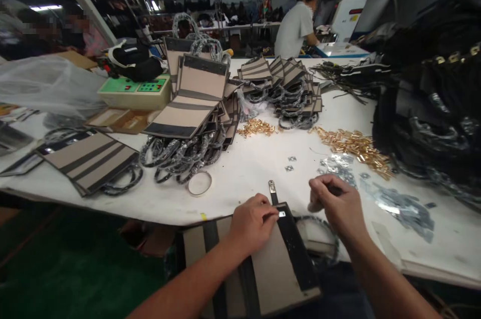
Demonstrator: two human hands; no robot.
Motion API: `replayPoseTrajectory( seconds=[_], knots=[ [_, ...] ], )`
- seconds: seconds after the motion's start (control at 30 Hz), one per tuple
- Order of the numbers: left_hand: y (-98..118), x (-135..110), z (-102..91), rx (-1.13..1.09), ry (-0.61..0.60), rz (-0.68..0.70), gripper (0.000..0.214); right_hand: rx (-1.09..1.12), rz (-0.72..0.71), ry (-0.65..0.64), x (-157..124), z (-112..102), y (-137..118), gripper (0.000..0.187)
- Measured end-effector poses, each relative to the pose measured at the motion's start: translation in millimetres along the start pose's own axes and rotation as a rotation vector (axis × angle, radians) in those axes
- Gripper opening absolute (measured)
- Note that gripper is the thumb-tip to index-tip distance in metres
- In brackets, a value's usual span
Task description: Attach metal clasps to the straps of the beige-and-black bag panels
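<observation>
A beige bag panel (272,274) with dark strips lies before me, partly over the table's front edge. My left hand (253,224) rests on it, closed, thumb and fingertips pinched together right beside a small shiny metal plate (281,214) on the dark border. Whether they grip the plate is hidden. From the panel's far edge a dark strap tab (273,191) with a metal fitting sticks out. To the right, my right hand (336,201) is raised above the table with curled fingers; something dark shows in it, too unclear to name. Under it lies the panel's plastic-wrapped handle (334,241).
Stacked bag panels (188,113) with wrapped handles stand left of centre. Gold-coloured fittings (356,146) and thin metal plates (338,166) lie at right, near a dark pile of bags (432,108). A tape roll (199,184) sits front left. A person (295,28) works farther back.
</observation>
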State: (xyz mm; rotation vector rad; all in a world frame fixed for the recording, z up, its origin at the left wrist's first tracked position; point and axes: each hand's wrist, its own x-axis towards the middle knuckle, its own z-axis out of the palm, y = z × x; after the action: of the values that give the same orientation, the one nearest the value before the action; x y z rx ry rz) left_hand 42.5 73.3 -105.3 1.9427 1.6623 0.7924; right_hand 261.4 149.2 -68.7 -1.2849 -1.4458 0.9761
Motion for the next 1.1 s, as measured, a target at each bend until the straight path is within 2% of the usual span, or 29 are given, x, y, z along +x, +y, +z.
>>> replayPoseTrajectory(
  seconds=[0.07, 0.13, 0.2, 0.27, 0.4, 0.53, 0.6, 0.67, 0.73, 0.8, 0.9, 0.97, 1.1],
  knots=[
    [-0.4, 1.1, -0.6, -0.005, 0.002, 0.011, 0.013, -0.223, -0.066, -0.022, 23.3, -2.9, -3.4, 0.029],
    [-1.3, 2.0, -0.9, -0.003, 0.003, 0.017, 0.013, -0.489, -0.151, -0.131, 47.9, 1.4, 2.4, 0.019],
    [-2.6, 2.1, -0.7, -0.001, 0.0, 0.017, 0.013, -0.748, -0.151, -0.269, 70.1, 10.8, 14.9, 0.025],
    [-4.0, 1.6, -0.1, -0.002, -0.003, 0.022, 0.012, -0.915, -0.097, -0.352, 87.4, 21.2, 28.2, 0.033],
    [-6.4, 0.1, 1.6, 0.02, 0.014, 0.044, 0.011, -0.988, -0.052, -0.392, 106.9, 33.9, 40.1, 0.031],
    [-7.4, -0.2, 3.0, 0.043, 0.01, 0.05, 0.011, -1.008, -0.051, -0.396, 107.9, 32.0, 28.3, 0.019],
    [-7.2, -0.3, 3.4, 0.043, 0.011, 0.054, 0.011, -0.997, -0.058, -0.386, 96.1, 24.6, 14.6, 0.018],
    [-7.0, -0.7, 3.6, 0.051, 0.012, 0.061, 0.011, -0.896, -0.058, -0.383, 72.7, 13.4, -2.0, 0.019],
    [-7.0, -1.1, 3.7, 0.07, 0.011, 0.071, 0.012, -0.723, -0.021, -0.398, 39.2, 1.5, -16.8, 0.02],
    [-7.1, -1.5, 3.8, 0.088, 0.014, 0.078, 0.012, -0.548, 0.08, -0.445, 0.8, -7.0, -25.1, 0.026],
    [-7.0, -2.0, 3.9, 0.095, 0.021, 0.077, 0.012, -0.35, 0.294, -0.544, -49.3, -9.2, -21.1, 0.033],
    [-6.7, -2.2, 4.2, 0.092, 0.024, 0.076, 0.012, -0.286, 0.371, -0.563, -70.0, -5.9, -11.5, 0.032],
    [-6.0, -2.6, 4.4, 0.088, 0.031, 0.088, 0.011, -0.328, 0.33, -0.515, -82.8, 0.4, 1.8, 0.029]
  ],
)
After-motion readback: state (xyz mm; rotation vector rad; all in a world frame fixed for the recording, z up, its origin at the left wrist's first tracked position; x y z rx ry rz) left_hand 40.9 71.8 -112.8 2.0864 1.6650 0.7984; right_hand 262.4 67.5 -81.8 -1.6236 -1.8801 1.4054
